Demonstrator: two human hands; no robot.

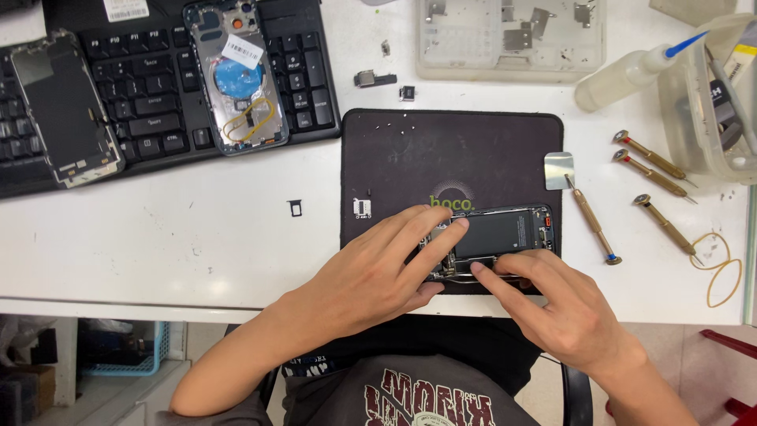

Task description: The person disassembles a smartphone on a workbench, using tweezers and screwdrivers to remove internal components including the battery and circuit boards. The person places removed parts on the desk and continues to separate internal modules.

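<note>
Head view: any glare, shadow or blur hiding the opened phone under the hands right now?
Head view: lighting is even and bright, focus sharp. The left hand and right hand cover the near edge of the opened phone; only soft shadow falls under them. The white table is nearly washed out, the metal plate glares, and the black mat shows no glare.

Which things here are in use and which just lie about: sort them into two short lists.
In use: opened phone under both hands; left hand pressing its inner parts; right hand at its near edge; black work mat.

Lying about: keyboard, phone back housing, detached screen, four screwdrivers, squeeze bottle, parts tray, rubber bands.
</note>
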